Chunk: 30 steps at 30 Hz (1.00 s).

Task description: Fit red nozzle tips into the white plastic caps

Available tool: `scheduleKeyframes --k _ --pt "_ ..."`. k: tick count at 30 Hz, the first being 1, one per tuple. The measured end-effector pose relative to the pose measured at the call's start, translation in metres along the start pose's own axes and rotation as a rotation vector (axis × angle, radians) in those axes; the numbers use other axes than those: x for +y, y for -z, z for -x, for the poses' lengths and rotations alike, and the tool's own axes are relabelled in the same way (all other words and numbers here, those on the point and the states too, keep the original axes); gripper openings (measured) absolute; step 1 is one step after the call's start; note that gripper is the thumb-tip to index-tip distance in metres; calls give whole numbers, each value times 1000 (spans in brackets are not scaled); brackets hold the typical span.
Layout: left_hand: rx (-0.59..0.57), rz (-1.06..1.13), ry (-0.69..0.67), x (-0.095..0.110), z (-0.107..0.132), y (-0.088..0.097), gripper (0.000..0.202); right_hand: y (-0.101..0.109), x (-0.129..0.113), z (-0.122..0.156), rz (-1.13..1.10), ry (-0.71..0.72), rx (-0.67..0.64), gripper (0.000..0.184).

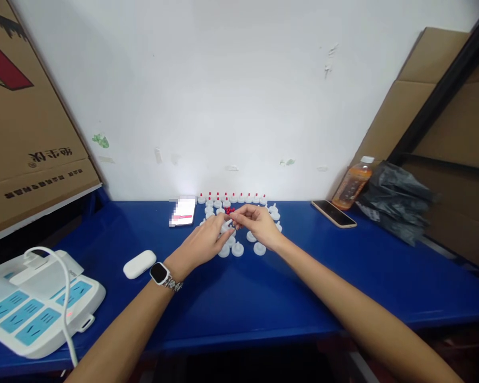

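Observation:
My left hand (205,239) is closed around a white nozzle cap (226,227), its spout pointing up toward my other hand. Fingers of my right hand (259,224) pinch together at that spout, with a small red tip between them, partly hidden. Just behind the fingertips lies a little pile of red tips (230,210). Loose white nozzle caps surround both hands, among them one in front (237,249) and one to the right (259,248). Along the wall stands a row of white caps with red tips (241,198).
A lit phone (183,210) lies at the back left, near a white case (139,264) and a large power strip (43,314) with a cable. At right are a dark phone (334,213), an orange drink bottle (352,186) and a black plastic bag (399,197). Cardboard boxes flank the blue table (263,303).

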<state>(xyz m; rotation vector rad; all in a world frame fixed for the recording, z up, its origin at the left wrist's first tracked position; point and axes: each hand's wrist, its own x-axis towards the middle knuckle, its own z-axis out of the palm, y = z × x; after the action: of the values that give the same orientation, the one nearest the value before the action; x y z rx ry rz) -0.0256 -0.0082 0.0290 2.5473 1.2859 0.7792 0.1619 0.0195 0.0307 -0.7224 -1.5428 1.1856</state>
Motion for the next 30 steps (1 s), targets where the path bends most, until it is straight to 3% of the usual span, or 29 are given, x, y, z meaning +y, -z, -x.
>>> scheduleKeyframes --k 5,15,30 --pt "-22 -51 -10 -2 1 -3 38 -4 2 4 108 34 -22 35" --pt "11 -39 -46 -6 1 -7 63 -8 2 9 248 130 12 25" --pt "-21 68 -32 -4 -1 -8 64 -5 -11 9 321 135 -94 22"
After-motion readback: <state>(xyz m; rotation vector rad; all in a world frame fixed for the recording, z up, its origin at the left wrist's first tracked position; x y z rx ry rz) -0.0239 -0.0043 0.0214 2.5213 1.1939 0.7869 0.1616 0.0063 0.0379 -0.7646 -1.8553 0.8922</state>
